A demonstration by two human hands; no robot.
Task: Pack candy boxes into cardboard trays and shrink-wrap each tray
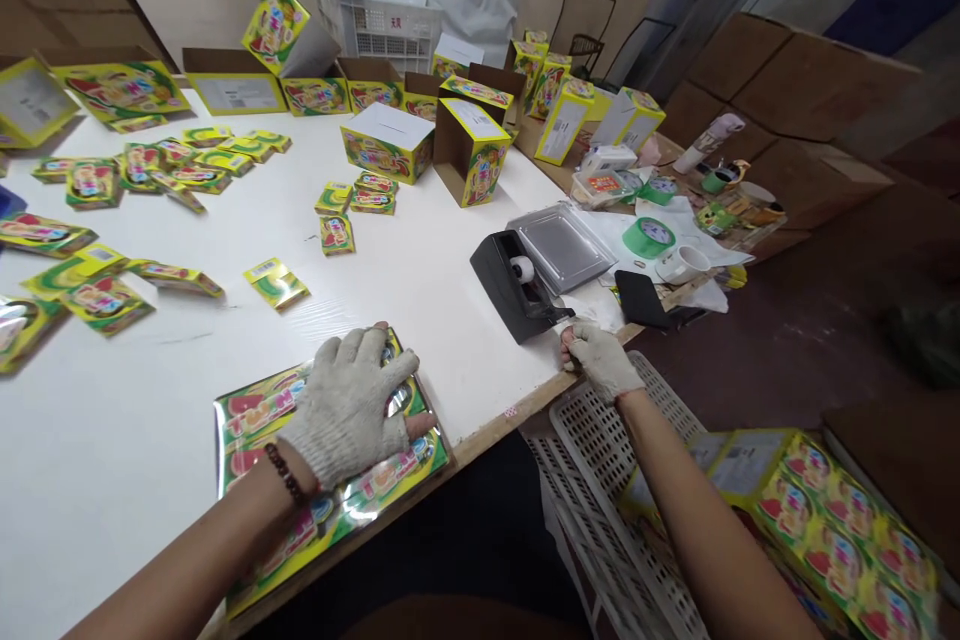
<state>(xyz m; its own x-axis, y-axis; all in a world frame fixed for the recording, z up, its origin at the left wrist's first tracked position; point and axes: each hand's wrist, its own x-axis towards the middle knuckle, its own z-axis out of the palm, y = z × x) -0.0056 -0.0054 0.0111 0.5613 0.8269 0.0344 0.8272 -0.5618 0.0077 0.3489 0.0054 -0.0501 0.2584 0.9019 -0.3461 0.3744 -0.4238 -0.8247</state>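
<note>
Shiny wrapped pack of yellow-green boxes [384, 482] sits right at the table edge, with the left hand [349, 405] spread flat on top. Right hand [604, 360] has its fingers bunched together at the front tip of the black tape dispenser [495, 285], can't tell if they've got any tape. Just behind that there's a grey tray [566, 248]. Further back it's loose small boxes [94, 182], then cartons [124, 88] and a white basket [397, 28] by the wall.

The pack [401, 468] has glossy film; the gloves [346, 412] are matt knitted cloth; the tape dispenser [496, 282] is plastic; the counter [427, 270] is smooth.
</note>
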